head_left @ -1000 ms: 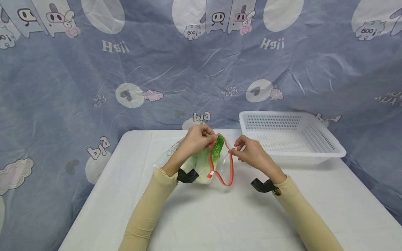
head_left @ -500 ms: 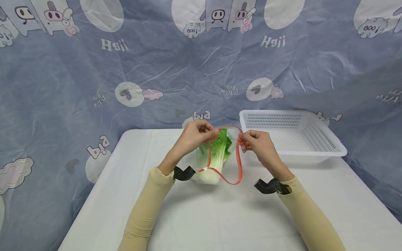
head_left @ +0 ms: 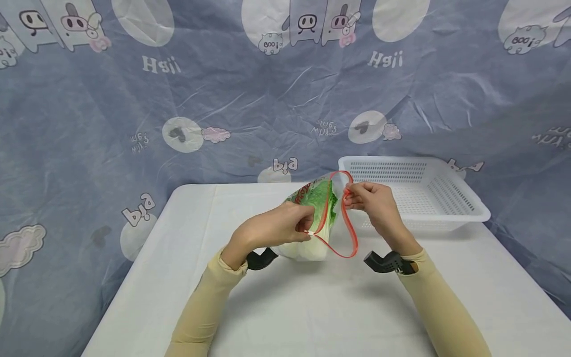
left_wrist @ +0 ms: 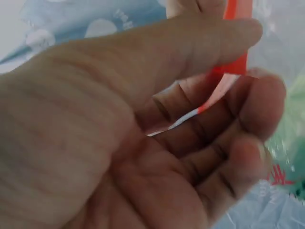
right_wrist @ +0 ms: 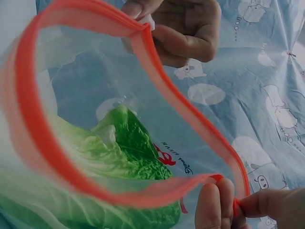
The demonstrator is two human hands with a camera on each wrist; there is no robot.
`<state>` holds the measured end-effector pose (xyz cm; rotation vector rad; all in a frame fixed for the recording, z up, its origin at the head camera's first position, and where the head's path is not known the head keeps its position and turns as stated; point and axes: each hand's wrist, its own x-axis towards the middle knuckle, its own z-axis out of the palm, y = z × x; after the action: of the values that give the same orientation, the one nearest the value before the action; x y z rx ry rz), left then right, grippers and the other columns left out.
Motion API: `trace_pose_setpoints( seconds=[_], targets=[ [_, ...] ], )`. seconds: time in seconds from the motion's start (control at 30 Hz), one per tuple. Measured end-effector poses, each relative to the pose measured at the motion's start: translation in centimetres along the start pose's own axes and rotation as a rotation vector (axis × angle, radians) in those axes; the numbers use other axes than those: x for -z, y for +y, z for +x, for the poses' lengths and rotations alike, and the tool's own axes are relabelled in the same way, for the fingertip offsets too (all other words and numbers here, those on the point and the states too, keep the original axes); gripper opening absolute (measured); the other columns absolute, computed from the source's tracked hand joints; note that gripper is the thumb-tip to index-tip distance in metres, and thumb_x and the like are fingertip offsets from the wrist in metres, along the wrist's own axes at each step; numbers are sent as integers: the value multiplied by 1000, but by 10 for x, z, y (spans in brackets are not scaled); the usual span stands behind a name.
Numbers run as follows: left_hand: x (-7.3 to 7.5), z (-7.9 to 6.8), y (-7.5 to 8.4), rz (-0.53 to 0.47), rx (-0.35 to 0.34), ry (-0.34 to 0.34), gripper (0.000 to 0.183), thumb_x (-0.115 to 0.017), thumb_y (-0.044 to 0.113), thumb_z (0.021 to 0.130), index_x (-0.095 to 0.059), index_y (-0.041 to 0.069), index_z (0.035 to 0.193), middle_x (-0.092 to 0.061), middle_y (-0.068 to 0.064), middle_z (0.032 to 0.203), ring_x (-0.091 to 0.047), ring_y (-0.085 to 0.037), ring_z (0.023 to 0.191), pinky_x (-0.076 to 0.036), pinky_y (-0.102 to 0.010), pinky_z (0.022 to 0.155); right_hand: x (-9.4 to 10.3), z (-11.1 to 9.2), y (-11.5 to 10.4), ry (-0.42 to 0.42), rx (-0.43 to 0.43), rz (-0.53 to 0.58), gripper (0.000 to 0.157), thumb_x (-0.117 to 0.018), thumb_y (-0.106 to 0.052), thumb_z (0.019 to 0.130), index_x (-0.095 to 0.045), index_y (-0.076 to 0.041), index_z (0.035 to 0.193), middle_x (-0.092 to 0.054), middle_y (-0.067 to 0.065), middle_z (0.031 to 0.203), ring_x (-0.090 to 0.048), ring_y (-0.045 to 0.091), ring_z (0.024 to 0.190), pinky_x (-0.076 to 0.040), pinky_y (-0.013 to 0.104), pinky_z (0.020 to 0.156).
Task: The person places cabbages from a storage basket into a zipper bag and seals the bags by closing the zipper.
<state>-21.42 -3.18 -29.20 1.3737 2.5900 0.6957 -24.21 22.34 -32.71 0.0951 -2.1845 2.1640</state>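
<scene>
A clear zip bag with a red zip edge (head_left: pixel 352 235) stands upright on the table, its mouth spread into a wide loop facing me. Inside is a head of Chinese cabbage (head_left: pixel 317 198), green leaves up and pale base down. My left hand (head_left: pixel 274 228) pinches the near left corner of the mouth, beside the white slider (head_left: pixel 311 232). In the left wrist view my thumb lies over the red strip (left_wrist: pixel 233 67). My right hand (head_left: pixel 373 203) pinches the opposite corner. The right wrist view looks into the loop at the cabbage (right_wrist: pixel 128 148).
A white perforated plastic basket (head_left: pixel 446 218) stands at the back right of the table, just behind my right hand. The white-covered table (head_left: pixel 339 317) ends at a grey-blue printed cloth (head_left: pixel 267 99) hanging behind it.
My left hand has moved from the far part of the zip edge down to the slider corner. My right hand has shifted slightly right and up, and the mouth has widened, showing more cabbage.
</scene>
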Motion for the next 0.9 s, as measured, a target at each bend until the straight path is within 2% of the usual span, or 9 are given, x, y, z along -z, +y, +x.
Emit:
trace_pose_setpoints(
  seconds=[0.13, 0.23, 0.33, 0.43, 0.57, 0.77, 0.83, 0.9],
  targets=[
    [7, -2, -10, -103, 5, 60, 14, -73, 9, 86, -60, 11, 80, -62, 1, 76, -54, -6, 67, -47, -20, 64, 5, 2, 0, -19, 2, 12, 41, -67, -23, 92, -59, 14, 106, -70, 2, 77, -69, 10, 66, -58, 27, 70],
    [10, -2, -17, -168, 7, 68, 11, -75, 13, 84, -64, 14, 82, -67, 2, 79, -61, -6, 69, -51, -22, 66, 9, 5, 0, -16, -5, 13, 37, -66, -23, 93, -60, 12, 106, -70, 1, 78, -69, 10, 67, -58, 26, 71],
    [7, 3, -18, -159, 3, 32, 23, -81, 22, 79, -61, 12, 86, -64, 3, 79, -61, -5, 72, -51, -21, 69, 12, 7, 1, -10, -20, 25, 33, -65, -21, 93, -61, 9, 105, -71, 0, 78, -70, 10, 68, -58, 26, 71],
    [-1, 11, -15, -106, -26, -17, 34, -83, 25, 76, -57, 9, 89, -60, 1, 79, -57, -6, 71, -48, -19, 68, 13, 8, 2, -7, -29, 34, 34, -65, -21, 93, -61, 10, 107, -71, 0, 79, -70, 10, 68, -58, 26, 71],
    [-9, 19, -10, -86, -46, -15, 22, -78, 16, 81, -58, 10, 84, -60, 2, 77, -54, -4, 69, -46, -18, 66, 13, 8, 3, -15, -24, 39, 40, -65, -22, 93, -58, 14, 110, -71, 1, 78, -70, 10, 68, -58, 27, 72],
    [-4, 18, -20, -194, -32, 45, 5, -72, 14, 87, -70, 10, 83, -72, -5, 81, -62, -10, 69, -48, -21, 63, 16, 7, 1, -28, -21, 44, 36, -68, -23, 91, -62, 8, 107, -71, 2, 80, -70, 11, 71, -58, 28, 75],
    [1, 17, -28, -243, -41, 88, 5, -72, 16, 87, -74, 12, 86, -73, -7, 83, -64, -14, 71, -50, -23, 64, 18, 7, 0, -22, -13, 46, 36, -69, -22, 90, -62, 8, 108, -71, 1, 81, -70, 11, 73, -57, 27, 77],
    [8, 15, -40, -313, -39, 159, 6, -73, 18, 87, -76, 13, 88, -73, -9, 85, -66, -19, 73, -51, -25, 65, 21, 8, -1, -16, 3, 59, 36, -70, -21, 89, -61, 8, 109, -71, 1, 81, -70, 11, 73, -57, 27, 77]
  ],
)
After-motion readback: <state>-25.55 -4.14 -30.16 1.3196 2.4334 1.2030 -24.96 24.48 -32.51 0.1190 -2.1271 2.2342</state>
